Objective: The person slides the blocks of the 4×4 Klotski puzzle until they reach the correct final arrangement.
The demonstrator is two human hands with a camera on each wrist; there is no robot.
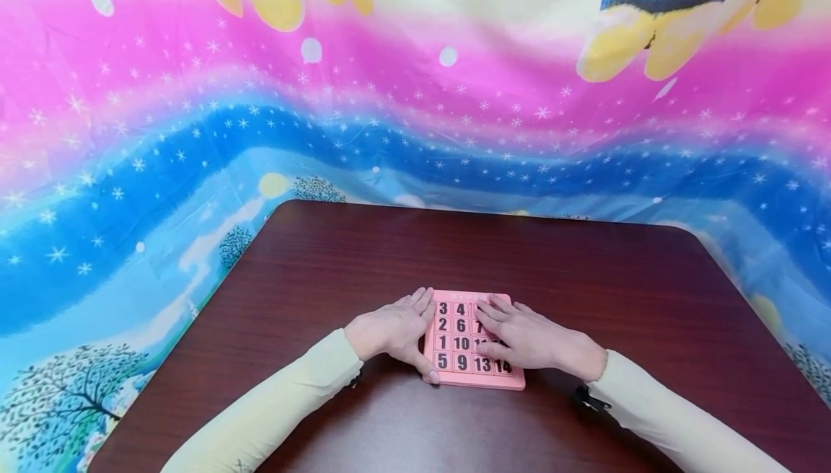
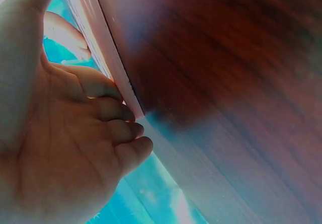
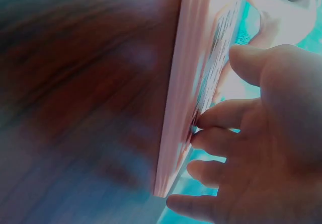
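Note:
A pink number sliding puzzle (image 1: 462,334) with black digits lies flat on the dark wooden table (image 1: 363,249). My left hand (image 1: 394,330) holds its left side, thumb at the near left corner and fingers along the far left edge. In the left wrist view, those fingertips (image 2: 135,151) sit right at the puzzle's pink side (image 2: 107,48). My right hand (image 1: 532,336) reaches over the right columns with fingers extended on the tiles, covering several numbers. The right wrist view shows its fingers (image 3: 216,142) spread along the puzzle's top face, beside the layered pink edge (image 3: 183,93).
Behind the table hangs a colourful cloth (image 1: 415,112) with snowflakes, trees and cartoon figures. It also runs down past the table's left and right edges. A dark strap piece (image 1: 591,399) shows under the right cream sleeve (image 1: 675,408).

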